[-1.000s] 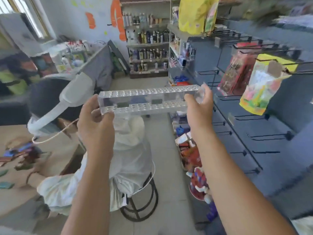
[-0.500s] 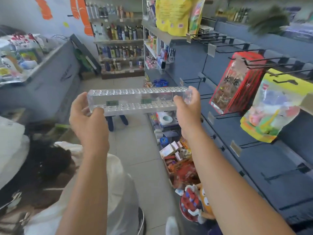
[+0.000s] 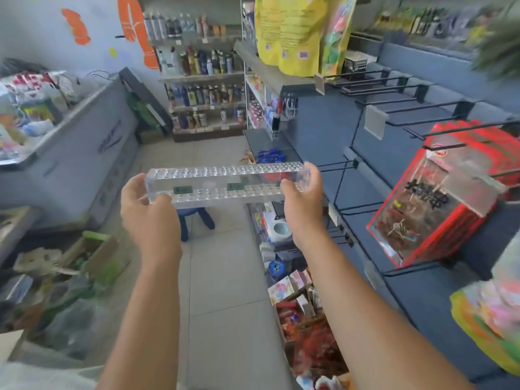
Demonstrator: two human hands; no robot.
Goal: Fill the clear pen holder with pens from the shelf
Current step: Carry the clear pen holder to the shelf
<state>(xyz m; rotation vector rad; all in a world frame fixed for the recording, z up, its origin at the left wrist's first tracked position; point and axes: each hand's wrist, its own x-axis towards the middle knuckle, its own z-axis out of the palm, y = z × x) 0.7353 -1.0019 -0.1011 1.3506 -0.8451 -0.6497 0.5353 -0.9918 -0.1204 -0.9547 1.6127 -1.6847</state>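
Holder carried level down the aisle.
Left hand [image 3: 146,218] and right hand [image 3: 302,202] grip opposite ends of the empty holder [image 3: 225,182], fingers wrapped round it; open floor [image 3: 225,277] below, shelf [image 3: 365,142] edge just right.

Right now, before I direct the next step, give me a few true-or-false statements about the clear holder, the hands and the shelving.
1. The long clear plastic pen holder is gripped at both ends, left hand and right hand. True.
2. Pens already fill the holder's holes. False: every hole looks empty.
3. The holder rests on the shelf. False: it is held in the air above the tiled floor.
4. A red snack packet hangs on the blue rack's wire hooks to the right. True.
5. The holder is held upright on end. False: it lies roughly level.
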